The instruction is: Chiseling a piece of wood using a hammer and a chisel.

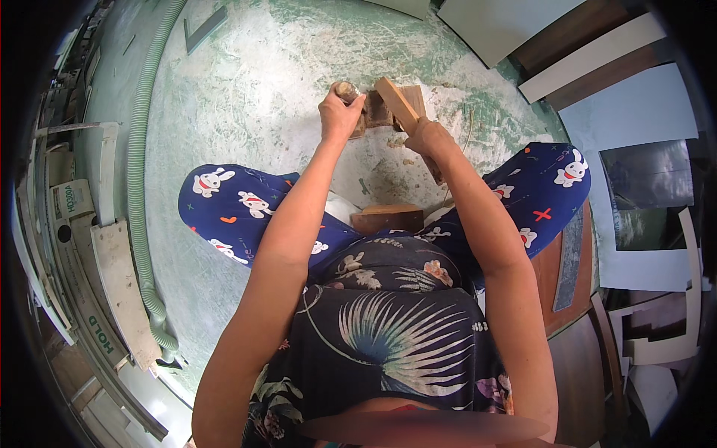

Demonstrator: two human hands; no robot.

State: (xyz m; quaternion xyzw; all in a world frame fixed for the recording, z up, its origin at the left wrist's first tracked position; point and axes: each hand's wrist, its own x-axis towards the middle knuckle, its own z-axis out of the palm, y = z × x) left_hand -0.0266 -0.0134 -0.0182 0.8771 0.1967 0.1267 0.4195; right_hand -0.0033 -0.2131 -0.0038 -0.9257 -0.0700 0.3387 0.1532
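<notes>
My left hand point(340, 116) is closed around an upright piece with a round tan wooden top point(346, 90), perhaps a tool handle; its lower end is hidden. In my right hand point(431, 139) is a squared wooden bar point(396, 103), slanting up and to the left, its far end close beside my left hand. A darker length shows below the right fist. Between the hands, partly under the bar, a brown wooden block point(379, 110) lies on the floor. Another brown wooden piece point(414, 95) is just right of it.
My crossed legs frame the floor point(261, 97). A wooden block point(388, 219) lies close to my lap. Along the left runs a green ribbed hose point(142, 149), beside stacked boards point(123, 291). Panels point(635, 119) lie at the right. A dark angled strip point(205, 30) is far left.
</notes>
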